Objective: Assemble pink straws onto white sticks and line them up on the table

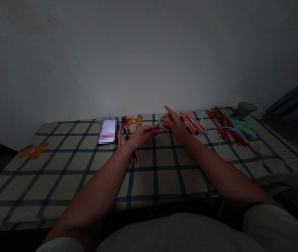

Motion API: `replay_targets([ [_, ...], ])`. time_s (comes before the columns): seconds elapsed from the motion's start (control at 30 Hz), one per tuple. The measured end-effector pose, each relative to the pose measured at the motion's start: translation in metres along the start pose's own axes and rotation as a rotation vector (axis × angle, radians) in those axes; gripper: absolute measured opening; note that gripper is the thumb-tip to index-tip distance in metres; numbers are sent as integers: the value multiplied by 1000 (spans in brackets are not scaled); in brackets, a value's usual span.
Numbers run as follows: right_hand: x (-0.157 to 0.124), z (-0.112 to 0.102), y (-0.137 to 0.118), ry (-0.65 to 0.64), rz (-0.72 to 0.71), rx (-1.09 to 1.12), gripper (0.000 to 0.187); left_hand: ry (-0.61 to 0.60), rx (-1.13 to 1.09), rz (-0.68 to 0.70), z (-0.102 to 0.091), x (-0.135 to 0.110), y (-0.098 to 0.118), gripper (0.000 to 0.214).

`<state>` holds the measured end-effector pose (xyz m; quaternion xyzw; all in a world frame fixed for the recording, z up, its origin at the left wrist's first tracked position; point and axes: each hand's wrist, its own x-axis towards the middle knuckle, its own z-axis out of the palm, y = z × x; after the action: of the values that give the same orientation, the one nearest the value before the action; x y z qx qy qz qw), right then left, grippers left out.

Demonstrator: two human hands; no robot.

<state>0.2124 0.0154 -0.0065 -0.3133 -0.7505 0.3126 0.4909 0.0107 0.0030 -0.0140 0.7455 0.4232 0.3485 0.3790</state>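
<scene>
Over the middle of the table, my left hand (142, 135) is closed, its thumb and fingertips pinching a small red piece (156, 127) that looks like part of a pen. Just to its right is my right hand (174, 124), one finger stretched upward and the others curled in. A thin pale, shiny piece (160, 121) shows between the two hands, along with more red by the right fingertips. Exactly what the right fingers grip is too small to make out. Pink and black pens (136, 156) lie beside my left wrist, partly hidden by it. More pink pens (193, 123) are bunched right of my right hand.
A phone (108, 131) with a lit screen lies left of the pens. At the right sit colourful strips (228, 127) and a clear cup (243, 110). The checked tablecloth (67, 168) carries orange bear prints. A pale wall (138, 63) rises behind the table.
</scene>
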Motion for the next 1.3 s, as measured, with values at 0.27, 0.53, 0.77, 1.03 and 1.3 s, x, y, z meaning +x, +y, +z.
replay_targets([
  [0.27,0,-2,-4,-6,-30,-57,50,-1,-3,-14,0,0,0,35],
  [0.53,-1,1,-2,116,-34,14,66,-4,-71,-31,-2,-1,5,36],
  [0.77,-1,2,-1,-63,-13,-15,52,-116,-283,-109,0,-3,8,37],
  [1.03,-1,2,1,-64,-10,3,50,-119,-484,-169,2,-4,3,38],
  [1.3,-1,2,2,-6,3,56,38,-150,-614,-205,5,-5,3,44],
])
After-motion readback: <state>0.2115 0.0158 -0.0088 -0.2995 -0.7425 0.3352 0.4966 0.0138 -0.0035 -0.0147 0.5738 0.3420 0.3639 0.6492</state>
